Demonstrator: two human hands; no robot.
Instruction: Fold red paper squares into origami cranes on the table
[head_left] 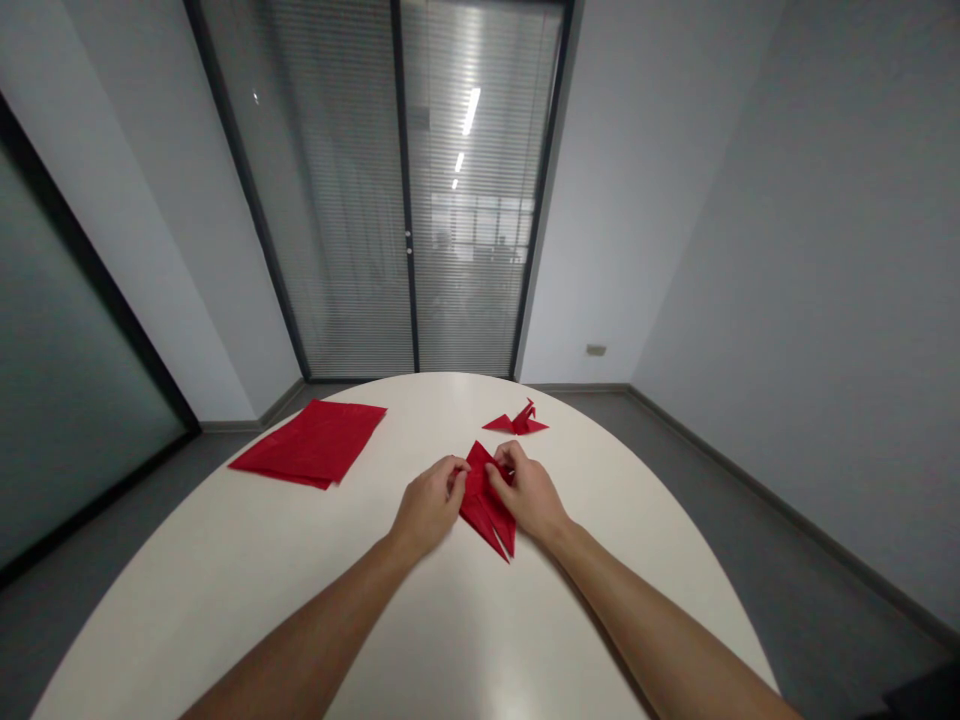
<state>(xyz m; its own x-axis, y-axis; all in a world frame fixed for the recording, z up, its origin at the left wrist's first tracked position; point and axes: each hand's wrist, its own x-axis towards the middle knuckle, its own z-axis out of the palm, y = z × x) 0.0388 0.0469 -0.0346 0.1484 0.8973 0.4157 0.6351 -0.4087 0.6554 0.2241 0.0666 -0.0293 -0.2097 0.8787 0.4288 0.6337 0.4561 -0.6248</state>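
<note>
A folded piece of red origami paper point(486, 508) lies between my hands, kite-shaped, with two narrow points split apart at the end nearest me. My left hand point(430, 502) pinches its left edge between thumb and fingers. On the opposite side my right hand point(529, 492) grips the right edge, thumb on top and fingers curled behind. The fingers of both hands cover parts of the side corners. Just beyond my right hand stands a finished red paper crane point(517, 420) with its wings spread.
A stack of square red paper sheets point(315, 443) lies at the left of the round white table point(420, 640). Past the table's curved far edge are a glass door with blinds point(352, 220) and a white wall with a socket point(596, 350).
</note>
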